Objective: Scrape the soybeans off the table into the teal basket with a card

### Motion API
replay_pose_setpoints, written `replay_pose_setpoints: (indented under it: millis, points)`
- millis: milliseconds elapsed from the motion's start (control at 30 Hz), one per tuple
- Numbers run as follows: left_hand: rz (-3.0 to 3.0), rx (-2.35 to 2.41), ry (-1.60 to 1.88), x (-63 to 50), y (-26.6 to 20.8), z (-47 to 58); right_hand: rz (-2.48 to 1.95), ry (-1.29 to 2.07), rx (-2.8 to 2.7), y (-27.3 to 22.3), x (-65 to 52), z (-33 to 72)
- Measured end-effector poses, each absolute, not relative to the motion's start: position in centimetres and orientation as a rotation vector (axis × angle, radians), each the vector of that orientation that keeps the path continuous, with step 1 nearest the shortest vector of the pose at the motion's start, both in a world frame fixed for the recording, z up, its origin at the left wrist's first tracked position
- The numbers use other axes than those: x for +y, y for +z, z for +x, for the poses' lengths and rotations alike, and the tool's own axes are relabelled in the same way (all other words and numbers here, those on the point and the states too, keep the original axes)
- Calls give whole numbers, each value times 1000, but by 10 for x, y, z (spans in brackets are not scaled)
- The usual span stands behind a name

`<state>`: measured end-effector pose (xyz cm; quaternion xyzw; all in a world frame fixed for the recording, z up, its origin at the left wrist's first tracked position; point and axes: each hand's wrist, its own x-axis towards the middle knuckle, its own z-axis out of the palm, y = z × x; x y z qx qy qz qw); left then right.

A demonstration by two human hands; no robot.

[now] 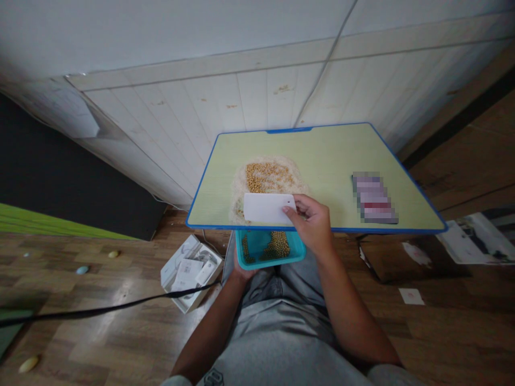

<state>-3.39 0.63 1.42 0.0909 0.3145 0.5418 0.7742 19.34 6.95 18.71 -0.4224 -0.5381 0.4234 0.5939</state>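
My right hand (311, 217) pinches a white card (265, 208) between thumb and fingers, low over the near part of the table. Just past the card lies a pile of yellow soybeans (255, 178), surrounded by pale rice-like grains (295, 167). A teal plastic tub (271, 264) is held below the table's near edge by my left hand (244, 272), whose fingers are mostly hidden under it. Inside the tub are more soybeans (279, 244), spread along its left side and gathered toward the right.
The light green table (330, 155) has a blue rim and stands against a panelled wall. A phone-like object (374, 198), blurred out, lies at its right. On the floor are an open white box (191, 273) and a brown cardboard box (396, 257). A black strap (120, 306) crosses at left.
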Motion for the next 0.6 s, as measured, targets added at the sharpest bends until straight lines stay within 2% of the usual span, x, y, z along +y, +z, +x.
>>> replay_pose_setpoints:
  millis: [233, 600]
  points:
    - [201, 750, 1191, 4, 15, -32, -1023, 870, -1132, 188, 69, 196]
    - [375, 911, 1163, 6, 24, -29, -998, 985, -1219, 189, 55, 159]
